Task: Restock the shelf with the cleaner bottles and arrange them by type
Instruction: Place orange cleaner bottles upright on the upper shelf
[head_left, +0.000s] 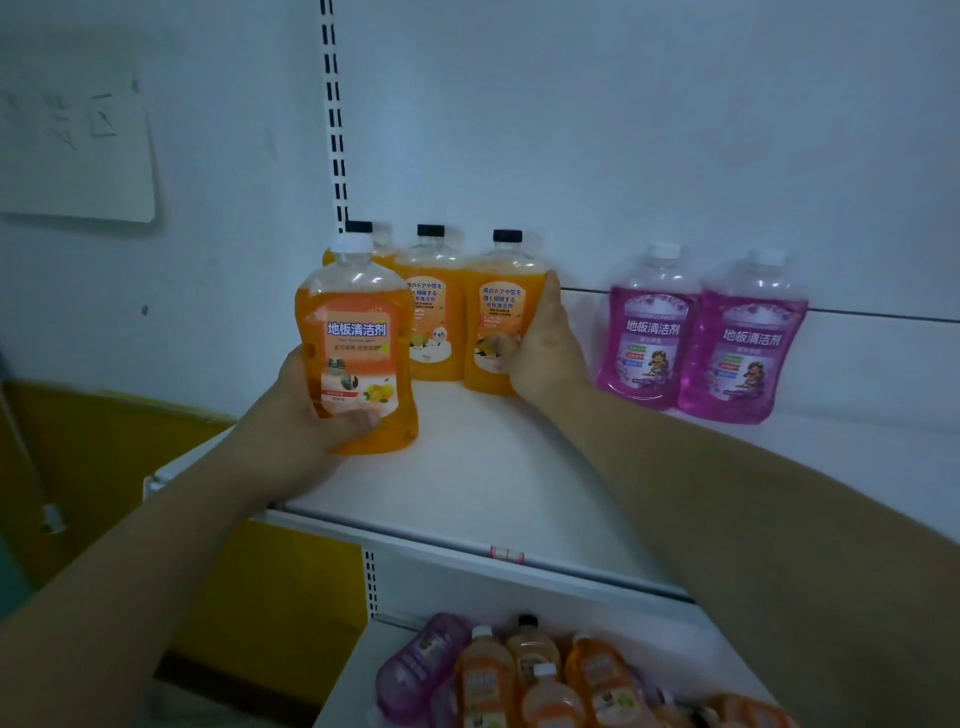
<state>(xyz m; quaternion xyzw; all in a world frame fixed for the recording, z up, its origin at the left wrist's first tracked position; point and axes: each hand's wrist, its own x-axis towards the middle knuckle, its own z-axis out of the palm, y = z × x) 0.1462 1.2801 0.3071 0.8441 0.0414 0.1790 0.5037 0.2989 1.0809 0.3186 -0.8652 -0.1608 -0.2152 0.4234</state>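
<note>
My left hand (306, 410) grips a white-capped orange cleaner bottle (358, 332) and holds it upright just above the front left of the white shelf (498, 478). Behind it stand three black-capped orange bottles; one (363, 234) is mostly hidden, one stands in the middle (431, 306). My right hand (545, 348) grips the right-hand black-capped orange bottle (496, 306), which stands on the shelf. Two white-capped purple bottles (647, 332) (743, 348) stand side by side further right, against the back panel.
On the lower shelf (691, 660) lies a pile of several orange and purple bottles (519, 675). A slotted upright (335, 114) runs up the back wall. A white paper sign (78, 150) hangs on the left wall. A yellow surface (104, 457) lies below left.
</note>
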